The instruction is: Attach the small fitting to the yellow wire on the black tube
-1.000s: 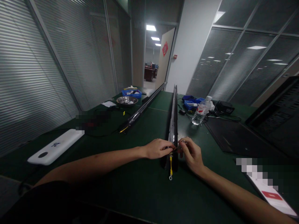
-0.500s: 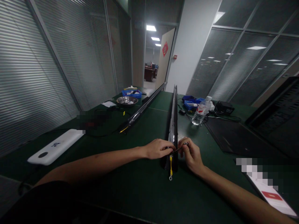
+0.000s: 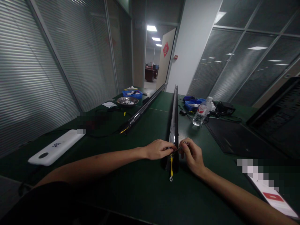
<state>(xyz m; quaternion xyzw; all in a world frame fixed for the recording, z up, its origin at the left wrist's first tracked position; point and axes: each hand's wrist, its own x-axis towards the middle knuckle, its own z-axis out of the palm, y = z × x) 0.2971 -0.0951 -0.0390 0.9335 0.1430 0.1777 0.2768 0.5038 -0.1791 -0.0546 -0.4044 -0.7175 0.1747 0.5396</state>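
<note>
"Count?"
"Two: one bar (image 3: 173, 118) at my left hand (image 3: 160, 149), a second bar (image 3: 145, 107) beyond its fingers, leftward. Fingers narrowed; I can't tell their grip."
"Right hand (image 3: 192, 155)?"
"Pinching one thin metal piece (image 3: 180, 147)."
"Nearer bar?"
"Dark, long, glossy; one yellow lead (image 3: 172, 167) this side of the fingers."

The left forearm (image 3: 100, 165) is stretched inward from the lower left, its upper end met by a dark sleeve (image 3: 49, 204). The left hand (image 3: 157, 149) is held with its back upward, the fingers (image 3: 170, 145) bent and pointed toward the right hand (image 3: 193, 156), which is held just beside it, fingers curled in a pinch. The right forearm (image 3: 234, 190) is slanted in from the lower right, the wrist (image 3: 203, 171) only slightly bent.
</note>
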